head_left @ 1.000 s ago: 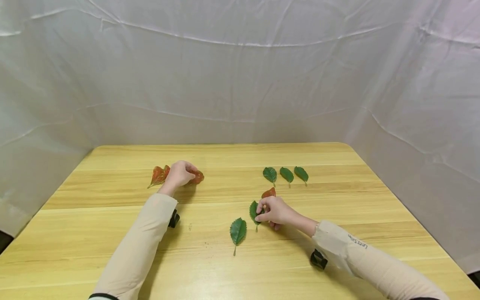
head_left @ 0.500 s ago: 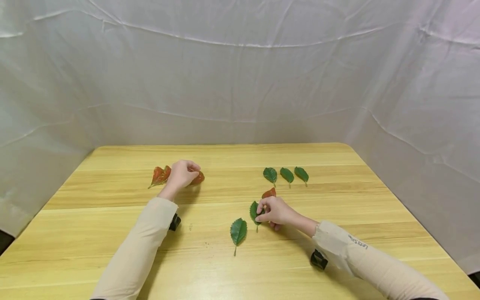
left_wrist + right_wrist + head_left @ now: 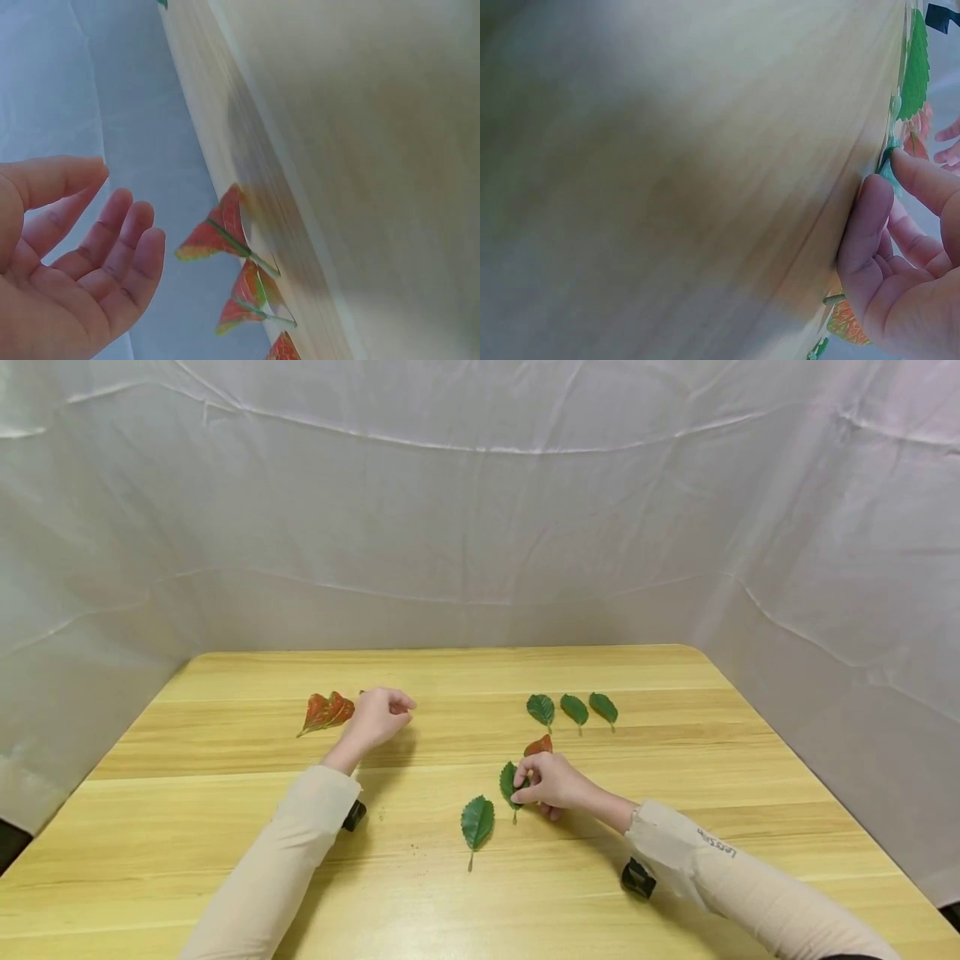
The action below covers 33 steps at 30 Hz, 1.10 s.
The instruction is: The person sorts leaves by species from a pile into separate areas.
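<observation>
My left hand (image 3: 378,720) hovers at the far left, fingers loosely bent and nothing between them. Red leaves (image 3: 318,712) lie in a row beside it; the hand partly hides the rightmost. In the left wrist view the thumb and fingertips stand apart from the nearest red leaf (image 3: 219,231). My right hand (image 3: 553,783) pinches a green serrated leaf (image 3: 507,783) at its right side, close to the tabletop; the fingers cover part of it. Another green leaf (image 3: 477,821) lies to its left, nearer me. Just behind the right hand a red leaf (image 3: 538,745) shows partly.
Three green leaves (image 3: 573,709) lie in a row at the back right of the wooden table (image 3: 420,893). A pale cloth (image 3: 465,527) hangs behind and along both sides. Dark wrist cameras (image 3: 637,878) sit below the sleeves.
My left hand has let go of the red leaf and shifted slightly right and toward me, uncovering more of the red leaves. The right hand has stayed in place.
</observation>
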### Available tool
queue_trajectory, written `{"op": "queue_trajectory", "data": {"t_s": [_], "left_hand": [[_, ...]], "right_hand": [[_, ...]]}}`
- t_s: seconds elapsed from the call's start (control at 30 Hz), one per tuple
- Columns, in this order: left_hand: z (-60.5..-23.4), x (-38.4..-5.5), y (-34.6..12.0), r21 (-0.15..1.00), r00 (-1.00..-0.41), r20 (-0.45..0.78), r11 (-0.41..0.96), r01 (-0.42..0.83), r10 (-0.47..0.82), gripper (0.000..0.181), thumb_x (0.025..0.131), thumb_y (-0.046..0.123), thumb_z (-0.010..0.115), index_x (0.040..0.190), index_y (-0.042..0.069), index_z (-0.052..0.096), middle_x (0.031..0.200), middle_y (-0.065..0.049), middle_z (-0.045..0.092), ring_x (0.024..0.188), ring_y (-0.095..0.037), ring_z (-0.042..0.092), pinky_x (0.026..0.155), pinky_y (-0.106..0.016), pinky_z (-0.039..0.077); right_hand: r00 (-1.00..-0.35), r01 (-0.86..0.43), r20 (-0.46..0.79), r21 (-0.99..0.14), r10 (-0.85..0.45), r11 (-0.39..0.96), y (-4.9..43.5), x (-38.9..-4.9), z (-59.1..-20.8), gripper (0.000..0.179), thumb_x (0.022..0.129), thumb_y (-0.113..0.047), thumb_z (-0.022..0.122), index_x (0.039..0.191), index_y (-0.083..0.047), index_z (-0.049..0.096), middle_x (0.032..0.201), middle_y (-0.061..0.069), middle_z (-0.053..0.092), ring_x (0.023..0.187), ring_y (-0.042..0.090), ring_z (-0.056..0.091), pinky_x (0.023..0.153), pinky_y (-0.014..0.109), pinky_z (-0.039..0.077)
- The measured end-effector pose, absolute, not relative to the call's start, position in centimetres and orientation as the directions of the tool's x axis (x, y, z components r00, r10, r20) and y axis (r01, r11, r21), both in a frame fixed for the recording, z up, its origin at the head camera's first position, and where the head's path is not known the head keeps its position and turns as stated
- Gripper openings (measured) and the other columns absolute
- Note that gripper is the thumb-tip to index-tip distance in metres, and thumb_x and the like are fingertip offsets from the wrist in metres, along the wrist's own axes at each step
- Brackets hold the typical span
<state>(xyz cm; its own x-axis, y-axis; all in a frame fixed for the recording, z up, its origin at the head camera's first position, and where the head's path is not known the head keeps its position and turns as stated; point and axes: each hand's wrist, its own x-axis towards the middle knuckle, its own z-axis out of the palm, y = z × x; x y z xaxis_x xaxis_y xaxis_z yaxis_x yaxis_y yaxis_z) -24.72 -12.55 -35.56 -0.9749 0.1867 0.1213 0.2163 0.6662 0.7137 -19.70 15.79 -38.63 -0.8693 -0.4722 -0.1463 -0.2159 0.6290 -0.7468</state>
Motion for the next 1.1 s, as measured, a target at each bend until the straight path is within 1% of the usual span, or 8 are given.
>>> {"op": "queue_trajectory", "data": {"t_s": [0.17, 0.37, 0.47, 0.57, 0.67, 0.83, 1.0, 1.1], "left_hand": [[-35.7, -24.1, -11.9, 0.688, -0.970, 0.127, 0.685, 0.238, 0.209, 0.019, 0.083, 0.003, 0.057, 0.098, -0.003, 0.066, 0.094, -0.014, 0.063, 0.083, -0.024, 0.056, 0.072, -0.036, 0.047], [-35.9, -23.2, -11.0, 0.654, -0.959, 0.136, 0.704, 0.275, 0.249, 0.017, 0.082, 0.004, 0.059, 0.095, 0.000, 0.068, 0.094, -0.011, 0.063, 0.074, -0.018, 0.054, 0.062, -0.030, 0.045], [-36.0, -22.8, -10.6, 0.647, -0.949, 0.144, 0.699, 0.304, 0.279, 0.018, 0.080, 0.001, 0.057, 0.094, 0.000, 0.069, 0.094, -0.011, 0.062, 0.070, -0.016, 0.052, 0.058, -0.028, 0.043], [-36.0, -22.4, -10.1, 0.639, -0.935, 0.151, 0.691, 0.339, 0.320, 0.018, 0.079, 0.001, 0.058, 0.093, 0.001, 0.069, 0.097, -0.011, 0.061, 0.068, -0.014, 0.050, 0.058, -0.026, 0.043], [-36.2, -22.0, -9.6, 0.627, -0.918, 0.146, 0.684, 0.373, 0.368, 0.018, 0.077, 0.001, 0.061, 0.092, 0.002, 0.070, 0.096, -0.009, 0.062, 0.066, -0.012, 0.049, 0.058, -0.025, 0.042], [-36.4, -21.5, -9.0, 0.636, -0.905, 0.114, 0.670, 0.383, 0.409, 0.015, 0.076, 0.003, 0.066, 0.091, 0.002, 0.070, 0.092, -0.006, 0.061, 0.062, -0.013, 0.045, 0.056, -0.025, 0.041], [-36.5, -20.9, -8.6, 0.624, -0.879, 0.128, 0.652, 0.431, 0.459, 0.012, 0.076, 0.005, 0.068, 0.088, 0.003, 0.070, 0.093, -0.006, 0.060, 0.065, -0.012, 0.046, 0.060, -0.026, 0.043], [-36.5, -20.5, -8.3, 0.614, -0.852, 0.133, 0.633, 0.471, 0.506, 0.012, 0.076, 0.006, 0.069, 0.088, 0.004, 0.071, 0.093, -0.006, 0.060, 0.066, -0.011, 0.048, 0.059, -0.026, 0.043]], "right_hand": [[-0.867, -0.224, -0.140, -0.747, -0.478, 0.626, 15.8, -19.7, -38.6, 0.011, 0.078, -0.009, 0.068, 0.079, -0.005, 0.058, 0.051, 0.004, 0.049, 0.038, 0.012, 0.046, 0.037, 0.030, 0.045], [-0.869, -0.235, -0.130, -0.741, -0.477, 0.630, 15.8, -19.6, -38.6, 0.011, 0.079, -0.012, 0.068, 0.078, -0.006, 0.059, 0.050, 0.004, 0.048, 0.037, 0.012, 0.046, 0.036, 0.030, 0.045], [-0.874, -0.234, -0.129, -0.733, -0.468, 0.639, 15.7, -19.6, -38.6, 0.012, 0.079, -0.014, 0.069, 0.076, -0.007, 0.059, 0.050, 0.004, 0.048, 0.037, 0.011, 0.046, 0.036, 0.029, 0.045], [-0.876, -0.235, -0.129, -0.729, -0.465, 0.643, 15.7, -19.6, -38.6, 0.013, 0.078, -0.015, 0.070, 0.076, -0.007, 0.059, 0.050, 0.004, 0.048, 0.036, 0.011, 0.046, 0.036, 0.029, 0.045], [-0.874, -0.241, -0.124, -0.727, -0.469, 0.643, 15.6, -19.6, -38.6, 0.014, 0.078, -0.014, 0.070, 0.077, -0.007, 0.059, 0.049, 0.003, 0.048, 0.036, 0.011, 0.045, 0.036, 0.029, 0.045], [-0.873, -0.256, -0.115, -0.719, -0.474, 0.646, 15.6, -19.5, -38.6, 0.015, 0.076, -0.013, 0.072, 0.078, -0.006, 0.059, 0.049, 0.002, 0.048, 0.035, 0.010, 0.045, 0.036, 0.028, 0.045], [-0.870, -0.268, -0.110, -0.714, -0.481, 0.647, 15.6, -19.6, -38.6, 0.016, 0.075, -0.013, 0.072, 0.078, -0.006, 0.058, 0.049, 0.001, 0.046, 0.035, 0.010, 0.045, 0.036, 0.028, 0.045], [-0.872, -0.263, -0.112, -0.715, -0.477, 0.648, 15.6, -19.6, -38.7, 0.017, 0.075, -0.013, 0.073, 0.079, -0.006, 0.058, 0.049, 0.001, 0.046, 0.036, 0.011, 0.045, 0.035, 0.028, 0.044]]}}
